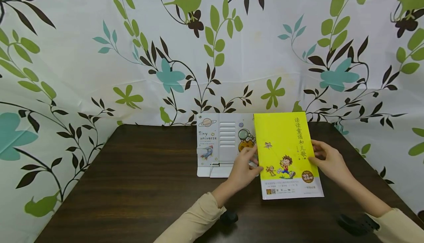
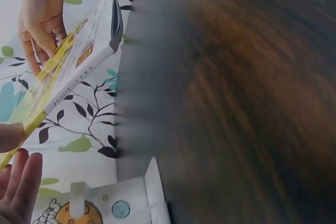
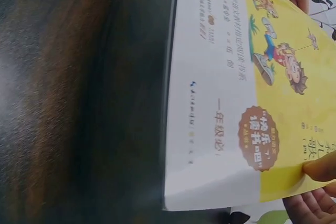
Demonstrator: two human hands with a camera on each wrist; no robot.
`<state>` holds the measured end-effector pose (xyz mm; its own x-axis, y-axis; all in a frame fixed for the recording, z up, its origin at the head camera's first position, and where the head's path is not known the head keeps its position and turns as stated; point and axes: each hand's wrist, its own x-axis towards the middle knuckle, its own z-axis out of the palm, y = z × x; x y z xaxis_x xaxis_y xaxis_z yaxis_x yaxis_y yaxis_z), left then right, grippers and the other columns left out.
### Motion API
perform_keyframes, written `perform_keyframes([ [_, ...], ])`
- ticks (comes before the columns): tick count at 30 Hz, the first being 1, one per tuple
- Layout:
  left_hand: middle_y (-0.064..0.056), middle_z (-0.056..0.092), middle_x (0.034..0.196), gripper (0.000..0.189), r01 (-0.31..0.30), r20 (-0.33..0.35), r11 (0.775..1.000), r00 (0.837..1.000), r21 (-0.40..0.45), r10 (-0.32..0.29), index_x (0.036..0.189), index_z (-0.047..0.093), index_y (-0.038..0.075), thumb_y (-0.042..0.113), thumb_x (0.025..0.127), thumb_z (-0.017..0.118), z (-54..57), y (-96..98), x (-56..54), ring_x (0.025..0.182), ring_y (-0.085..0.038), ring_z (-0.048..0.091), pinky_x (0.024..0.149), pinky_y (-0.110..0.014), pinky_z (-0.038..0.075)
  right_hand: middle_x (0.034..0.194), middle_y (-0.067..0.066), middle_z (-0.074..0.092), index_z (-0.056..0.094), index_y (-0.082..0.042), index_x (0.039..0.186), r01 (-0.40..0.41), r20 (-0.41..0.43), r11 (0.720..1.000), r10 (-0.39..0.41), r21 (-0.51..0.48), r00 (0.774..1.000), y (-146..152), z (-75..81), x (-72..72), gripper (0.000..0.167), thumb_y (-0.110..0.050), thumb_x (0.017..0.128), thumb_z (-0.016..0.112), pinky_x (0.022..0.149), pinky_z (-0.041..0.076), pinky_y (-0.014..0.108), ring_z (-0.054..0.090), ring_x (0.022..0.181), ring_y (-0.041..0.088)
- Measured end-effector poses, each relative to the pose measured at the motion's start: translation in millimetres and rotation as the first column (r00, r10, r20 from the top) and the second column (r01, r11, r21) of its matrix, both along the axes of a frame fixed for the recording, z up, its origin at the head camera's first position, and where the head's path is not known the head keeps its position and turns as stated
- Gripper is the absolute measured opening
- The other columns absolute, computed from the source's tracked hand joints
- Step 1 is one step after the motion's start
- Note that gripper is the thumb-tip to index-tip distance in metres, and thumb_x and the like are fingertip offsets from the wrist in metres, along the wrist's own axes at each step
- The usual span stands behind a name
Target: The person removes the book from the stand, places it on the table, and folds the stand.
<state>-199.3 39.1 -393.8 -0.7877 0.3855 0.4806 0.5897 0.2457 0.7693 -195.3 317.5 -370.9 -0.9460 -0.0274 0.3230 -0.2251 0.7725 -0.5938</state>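
A yellow book (image 1: 281, 136) with a white lower band and a cartoon running child on its cover is held up above the table. My left hand (image 1: 243, 167) pinches its left edge, thumb in front and fingers behind. On the opposite edge my right hand (image 1: 331, 162) grips it the same way. In the left wrist view the book's spine (image 2: 79, 80) shows, and the left fingers (image 2: 23, 182) lie behind it. Behind the book, partly hidden by it, stands a white bookstand (image 1: 226, 140) printed "Tiny universe" with a planet, a rocket and an astronaut.
The dark brown wooden table (image 1: 142, 184) spreads below and to the left. A white cloth (image 1: 82, 70) printed with leaves, flowers and birds hangs behind it. The bookstand's ledge (image 1: 218, 171) juts forward at its bottom. Dark wrist straps (image 1: 356, 224) sit near the sleeves.
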Motion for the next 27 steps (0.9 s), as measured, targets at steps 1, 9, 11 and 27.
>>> perform_keyframes([
  [1,-0.014,0.047,0.114,0.068,0.006,0.003,1.000,1.000,-0.013,-0.006,0.136,0.035,-0.004,-0.003,0.076,0.069,-1.3,1.8,0.4,0.082,-0.012,0.057,0.062,-0.010,0.047,0.101,0.021,0.053,0.041,0.009,0.128,0.021,0.016,1.000,-0.021,0.004,1.000,5,-6.2,-2.3,0.056,-0.002,0.079,0.065,0.055,0.047,0.025,0.055,0.083,0.027],
  [9,-0.014,0.046,0.115,0.072,0.054,0.076,0.998,0.996,-0.034,-0.051,0.136,0.032,-0.006,-0.002,0.075,0.070,-8.8,14.3,2.1,0.080,-0.013,0.060,0.061,-0.010,0.047,0.102,0.026,0.051,0.038,0.015,0.126,-0.006,0.106,1.000,0.005,0.012,0.994,20,-11.0,3.0,0.058,-0.002,0.078,0.065,0.059,0.049,0.026,0.054,0.083,0.031],
  [11,-0.013,0.046,0.114,0.074,0.062,0.118,0.997,0.991,-0.043,-0.057,0.137,0.032,-0.005,-0.002,0.074,0.071,-11.7,17.3,2.0,0.079,-0.010,0.059,0.060,-0.010,0.047,0.102,0.028,0.051,0.037,0.017,0.126,-0.020,0.139,1.000,0.018,0.014,0.990,19,-6.8,7.6,0.057,-0.001,0.079,0.064,0.061,0.049,0.024,0.054,0.084,0.032],
  [27,-0.003,0.043,0.103,0.071,0.087,0.348,0.993,0.936,-0.082,-0.053,0.134,0.041,0.010,-0.002,0.072,0.073,-31.3,35.3,-1.5,0.069,-0.001,0.054,0.061,-0.013,0.046,0.099,0.022,0.049,0.033,0.017,0.127,-0.076,0.338,0.993,0.104,-0.094,0.935,52,-34.5,-4.7,0.064,-0.011,0.080,0.066,0.061,0.051,0.032,0.054,0.079,0.022],
])
